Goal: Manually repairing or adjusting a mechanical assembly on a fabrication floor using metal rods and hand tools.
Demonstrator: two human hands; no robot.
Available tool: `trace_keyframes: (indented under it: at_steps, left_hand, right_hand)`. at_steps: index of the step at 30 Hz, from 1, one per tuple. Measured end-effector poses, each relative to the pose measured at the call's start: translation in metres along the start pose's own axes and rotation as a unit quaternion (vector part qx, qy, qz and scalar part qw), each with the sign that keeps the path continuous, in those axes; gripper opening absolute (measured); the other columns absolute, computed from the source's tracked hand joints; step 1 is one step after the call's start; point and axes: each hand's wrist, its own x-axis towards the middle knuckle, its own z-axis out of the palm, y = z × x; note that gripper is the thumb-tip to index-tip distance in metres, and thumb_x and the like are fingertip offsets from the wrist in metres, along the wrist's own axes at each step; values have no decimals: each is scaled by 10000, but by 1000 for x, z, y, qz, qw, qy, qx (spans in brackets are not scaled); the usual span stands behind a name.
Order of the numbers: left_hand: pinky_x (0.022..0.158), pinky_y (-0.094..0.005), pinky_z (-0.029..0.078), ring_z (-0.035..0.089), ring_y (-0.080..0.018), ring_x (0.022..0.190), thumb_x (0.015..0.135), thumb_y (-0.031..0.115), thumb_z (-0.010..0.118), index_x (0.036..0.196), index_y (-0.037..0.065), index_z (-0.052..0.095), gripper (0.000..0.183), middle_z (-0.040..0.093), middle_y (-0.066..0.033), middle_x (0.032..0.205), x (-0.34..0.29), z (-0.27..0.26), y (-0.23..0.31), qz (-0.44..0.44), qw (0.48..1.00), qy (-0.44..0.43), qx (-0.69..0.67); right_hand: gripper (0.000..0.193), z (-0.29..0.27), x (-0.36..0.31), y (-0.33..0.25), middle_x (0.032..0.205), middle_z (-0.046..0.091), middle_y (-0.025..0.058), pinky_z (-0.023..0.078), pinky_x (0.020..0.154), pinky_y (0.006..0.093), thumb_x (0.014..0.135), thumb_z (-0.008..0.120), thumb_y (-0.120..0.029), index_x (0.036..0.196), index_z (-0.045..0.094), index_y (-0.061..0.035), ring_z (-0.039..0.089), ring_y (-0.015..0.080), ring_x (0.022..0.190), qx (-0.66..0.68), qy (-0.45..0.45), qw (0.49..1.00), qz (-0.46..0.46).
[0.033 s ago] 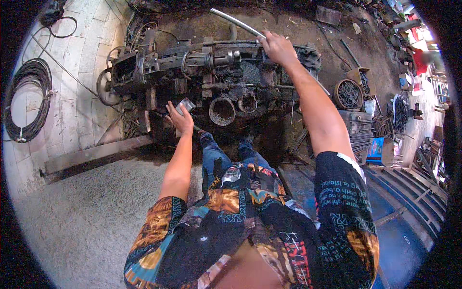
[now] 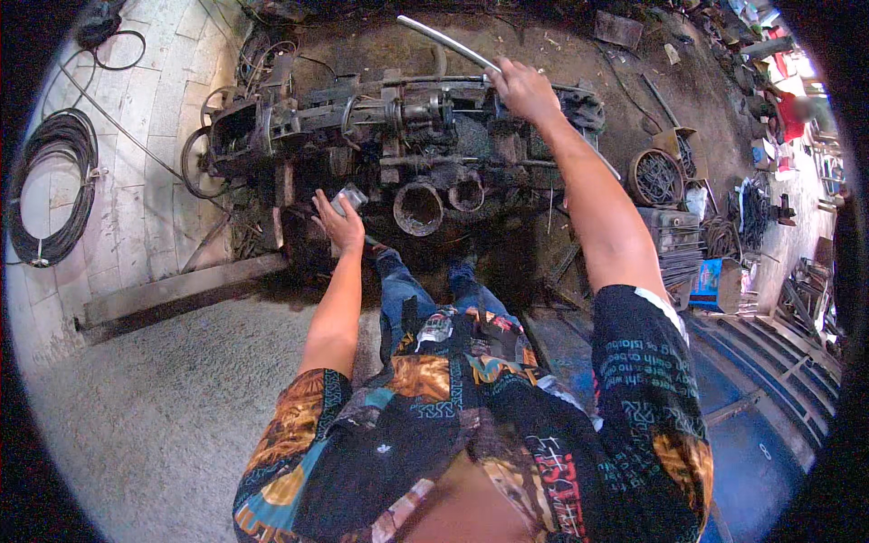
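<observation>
A coil of black cable (image 2: 88, 167) is well left of the left grip (image 2: 339, 223), whose thumb and fingers pinch a small shiny block (image 2: 350, 195). Beyond that grip stretches a dark, greasy machine (image 2: 326, 120). A bright metal rod (image 2: 444, 40) slants up and leftward from the right grip (image 2: 523, 89), which is wrapped around it. Right of that grip sits a round tub (image 2: 634, 172) of metal pieces.
</observation>
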Motion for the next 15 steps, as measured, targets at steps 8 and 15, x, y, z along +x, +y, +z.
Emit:
trace_keyframes:
  at_steps: [8,15]
  left_hand:
    - [1164,-567,87,202,-293,1450,1016,438,335,1471,96,349,569,294,-115,1542,1,1,-1,18,1000,5,5]
    - [1162,-566,80,202,-295,1451,1016,427,336,1468,98,360,560,297,-112,1543,1,1,-3,30,1000,6,5]
  right_hand:
    - [451,3,2,4,1070,647,199,498,848,514,989,387,-465,1115,559,-67,616,417,992,5,-21,1000,14]
    - [443,-10,0,-4,1049,653,212,494,844,508,986,405,-457,1166,535,-74,622,408,981,9,-36,999,31]
